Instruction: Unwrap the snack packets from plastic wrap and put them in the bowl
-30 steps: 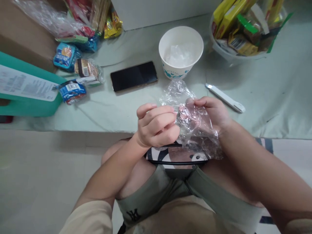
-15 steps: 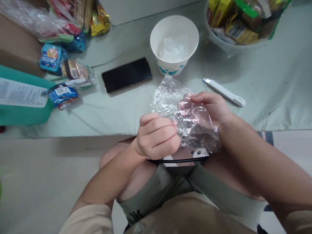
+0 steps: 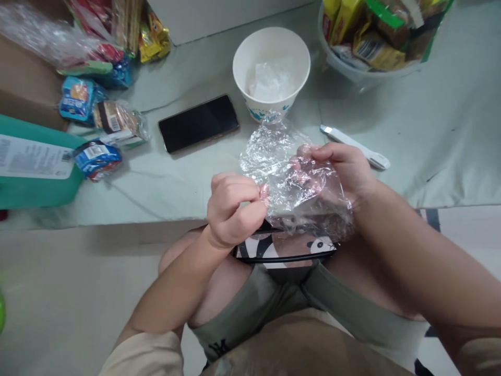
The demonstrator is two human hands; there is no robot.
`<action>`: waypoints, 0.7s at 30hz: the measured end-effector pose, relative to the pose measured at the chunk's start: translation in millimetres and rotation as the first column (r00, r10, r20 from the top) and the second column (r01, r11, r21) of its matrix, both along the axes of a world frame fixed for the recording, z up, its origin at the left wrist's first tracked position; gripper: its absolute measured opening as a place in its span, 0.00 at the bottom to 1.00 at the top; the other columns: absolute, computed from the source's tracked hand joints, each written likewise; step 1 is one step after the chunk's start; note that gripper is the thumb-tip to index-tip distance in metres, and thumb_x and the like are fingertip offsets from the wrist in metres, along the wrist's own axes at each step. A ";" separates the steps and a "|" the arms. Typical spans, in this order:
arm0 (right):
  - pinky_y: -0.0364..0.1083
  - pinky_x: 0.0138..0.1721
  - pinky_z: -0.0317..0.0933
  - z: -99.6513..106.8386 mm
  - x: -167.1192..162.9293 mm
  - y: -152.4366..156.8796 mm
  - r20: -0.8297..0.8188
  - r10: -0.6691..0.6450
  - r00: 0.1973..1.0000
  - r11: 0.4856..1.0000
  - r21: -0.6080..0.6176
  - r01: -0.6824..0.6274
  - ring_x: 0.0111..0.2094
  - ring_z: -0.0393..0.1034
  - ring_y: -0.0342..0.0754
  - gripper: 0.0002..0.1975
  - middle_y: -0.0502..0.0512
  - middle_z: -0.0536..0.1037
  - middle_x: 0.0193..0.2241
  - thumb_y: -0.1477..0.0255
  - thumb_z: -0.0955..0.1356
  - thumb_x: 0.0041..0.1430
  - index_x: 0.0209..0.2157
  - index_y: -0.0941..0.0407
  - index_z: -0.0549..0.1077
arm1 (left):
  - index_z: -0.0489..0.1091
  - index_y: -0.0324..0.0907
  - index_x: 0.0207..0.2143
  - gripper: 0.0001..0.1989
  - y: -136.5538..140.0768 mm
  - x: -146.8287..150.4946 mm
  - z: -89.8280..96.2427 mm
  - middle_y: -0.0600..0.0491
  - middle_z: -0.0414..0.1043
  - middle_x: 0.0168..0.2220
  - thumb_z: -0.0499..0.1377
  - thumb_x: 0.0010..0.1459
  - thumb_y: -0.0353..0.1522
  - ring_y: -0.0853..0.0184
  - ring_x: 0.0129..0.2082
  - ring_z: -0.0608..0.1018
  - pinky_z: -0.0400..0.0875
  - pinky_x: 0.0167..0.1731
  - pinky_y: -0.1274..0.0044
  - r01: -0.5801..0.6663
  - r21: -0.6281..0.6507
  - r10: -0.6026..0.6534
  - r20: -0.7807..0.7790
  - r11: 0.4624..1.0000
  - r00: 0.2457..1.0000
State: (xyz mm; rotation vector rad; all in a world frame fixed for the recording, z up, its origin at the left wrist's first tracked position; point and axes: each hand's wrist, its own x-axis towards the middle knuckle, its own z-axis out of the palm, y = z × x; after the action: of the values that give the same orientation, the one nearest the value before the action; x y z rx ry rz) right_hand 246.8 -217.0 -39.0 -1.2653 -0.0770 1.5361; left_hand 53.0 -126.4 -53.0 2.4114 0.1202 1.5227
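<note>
A crumpled clear plastic bag [image 3: 274, 162] is stretched between my two hands, above the table's front edge. My left hand [image 3: 237, 209] pinches the bag's left edge between thumb and fingertips. On the other side, my right hand [image 3: 338, 169] is closed on the plastic, its fingertips seen through the film. Just beyond the bag stands a white paper tub [image 3: 270, 68] with a blue-green print, holding crumpled clear plastic [image 3: 270, 82]. A white utility knife [image 3: 356, 147] lies on the cloth past my right hand.
A black phone [image 3: 199, 123] lies left of the tub. Packaged snacks [image 3: 97, 159] and a green bottle [image 3: 35, 196] are at the left. A clear tub of snacks [image 3: 376, 73] stands at the back right. A panda-print item [image 3: 289, 248] rests on my lap.
My left hand has shifted left and slightly up, its grip turned into a fingertip pinch on the bag's edge. My right hand stays on the bag. The view has shifted slightly.
</note>
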 end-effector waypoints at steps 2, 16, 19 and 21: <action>0.44 0.17 0.54 1.9 -0.6 1.0 -0.028 -0.006 1.000 1.000 -0.016 0.005 0.23 0.66 0.44 0.05 0.54 0.73 0.24 0.71 0.68 0.41 0.24 0.53 0.69 | 0.63 0.45 0.28 0.14 0.2 0.9 0.6 0.60 0.70 0.29 0.62 0.52 0.18 0.73 0.29 0.77 0.71 0.31 0.75 0.013 0.001 -0.013 -0.012 1.000 1.000; 0.41 0.14 0.56 -5.3 -3.6 -1.3 -0.093 0.073 0.993 0.994 0.091 -0.065 0.22 0.65 0.42 0.05 0.53 0.73 0.23 0.69 0.70 0.42 0.23 0.55 0.71 | 0.64 0.44 0.32 0.12 -3.3 1.0 -5.9 0.57 0.70 0.31 0.60 0.55 0.19 0.71 0.32 0.77 0.71 0.33 0.75 0.066 -0.026 -0.067 -0.027 0.997 0.997; 0.41 0.14 0.58 -6.6 -3.2 -0.9 -0.083 0.081 0.993 0.993 0.094 -0.073 0.22 0.66 0.42 0.06 0.53 0.73 0.23 0.69 0.70 0.40 0.24 0.55 0.73 | 0.65 0.44 0.32 0.11 -3.7 2.5 -8.1 0.57 0.70 0.31 0.60 0.55 0.19 0.71 0.31 0.76 0.70 0.30 0.76 0.069 -0.032 -0.069 -0.010 0.997 0.998; 0.41 0.14 0.58 -7.7 -2.5 -0.6 -0.073 0.069 0.995 0.994 0.086 -0.063 0.22 0.65 0.42 0.06 0.53 0.74 0.24 0.69 0.70 0.39 0.24 0.55 0.73 | 0.64 0.44 0.30 0.12 -3.8 3.6 -7.7 0.57 0.70 0.30 0.59 0.56 0.19 0.72 0.30 0.75 0.70 0.29 0.76 0.068 -0.048 -0.069 -0.009 0.997 0.998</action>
State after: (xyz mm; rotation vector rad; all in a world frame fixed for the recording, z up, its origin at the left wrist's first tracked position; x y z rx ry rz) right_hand 244.3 -217.6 -46.8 -1.1475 -0.1340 1.6194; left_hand 56.7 -130.2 -60.7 2.3617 0.0743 1.4612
